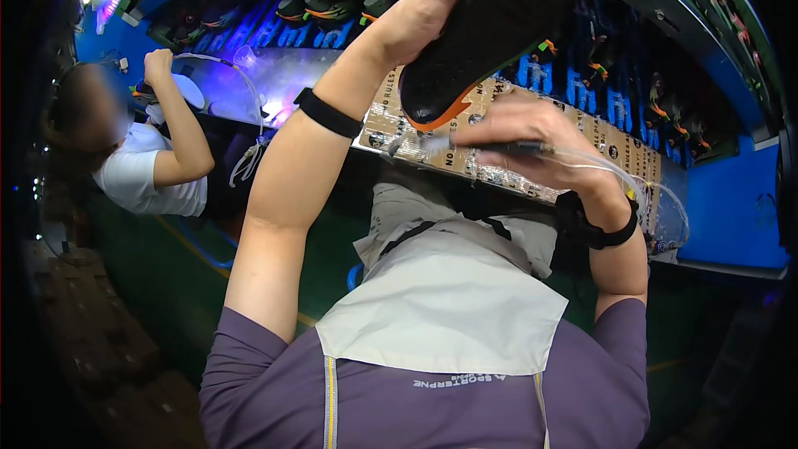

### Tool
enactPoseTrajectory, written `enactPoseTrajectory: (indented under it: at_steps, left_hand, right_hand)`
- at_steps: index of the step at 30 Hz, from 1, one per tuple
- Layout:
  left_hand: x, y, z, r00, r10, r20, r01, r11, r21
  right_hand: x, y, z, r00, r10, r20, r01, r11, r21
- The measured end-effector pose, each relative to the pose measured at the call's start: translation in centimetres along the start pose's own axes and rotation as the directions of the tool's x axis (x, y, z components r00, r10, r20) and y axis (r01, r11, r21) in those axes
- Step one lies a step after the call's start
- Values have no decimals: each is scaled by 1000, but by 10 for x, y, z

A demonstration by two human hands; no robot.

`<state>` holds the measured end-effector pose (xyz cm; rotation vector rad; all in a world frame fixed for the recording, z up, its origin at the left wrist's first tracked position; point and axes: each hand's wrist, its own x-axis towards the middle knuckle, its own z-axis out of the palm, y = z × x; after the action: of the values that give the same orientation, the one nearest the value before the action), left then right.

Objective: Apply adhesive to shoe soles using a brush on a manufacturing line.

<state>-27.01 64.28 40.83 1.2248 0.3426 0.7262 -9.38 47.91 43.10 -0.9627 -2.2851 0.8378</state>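
My left hand point(422, 18) grips a shoe point(499, 29) by its side, high over the bench, with the thumb showing at the upper edge. The shoe's dark sole faces me, and an orange trim runs along its lower end. In my right hand point(536, 135), slightly blurred, is a slim brush point(509, 148) with a dark handle. A clear hose point(611, 168) trails from the handle past my wrist. The pale brush tip points left, just below the orange end of the shoe; whether it touches the shoe I cannot tell.
Below my hands lies a bench top point(386, 116) covered with taped brown cardboard. Behind it, a rack holds several dark shoes point(328, 8) and blue supports point(582, 93). A blue panel point(731, 208) stands at the right. At the left, a co-worker point(158, 162) handles another hose.
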Motion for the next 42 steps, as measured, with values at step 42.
enactPoseTrajectory:
  at_steps: [42]
  left_hand:
    - [-162, -167, 10, 894, -432, -120, 115, 480, -870]
  right_hand:
    - [30, 81, 76, 577, 659, -482, -370, 737, 565]
